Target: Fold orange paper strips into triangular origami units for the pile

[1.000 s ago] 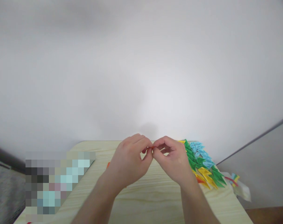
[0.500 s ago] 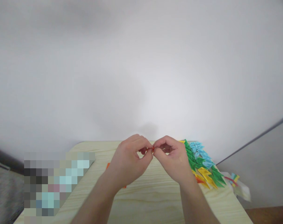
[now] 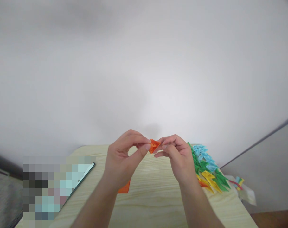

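A small folded piece of orange paper [image 3: 154, 146] is raised above the table's far part, its folds spread so that an inner pocket shows. The thumb and index finger of my left hand [image 3: 126, 153] pinch its left edge. At the paper's right tip are the curled fingers of my right hand [image 3: 179, 155], with thumb and index finger close around that tip. Partly covered by my left wrist, an orange paper sheet [image 3: 124, 187] lies on the wood-grain table [image 3: 148, 202].
Rows of folded paper pieces, blue [image 3: 205, 156], green [image 3: 221, 180] and yellow [image 3: 211, 180], lie at the table's right. A dark-edged device [image 3: 86, 171], mostly pixelated, is on the left. A white bag [image 3: 248, 194] hangs beyond the right edge. Behind stands a white wall [image 3: 144, 69].
The orange folded paper has turned and spread, so its inside faces me. My hands have moved a little apart, the left one leftward, uncovering more of the orange sheet.
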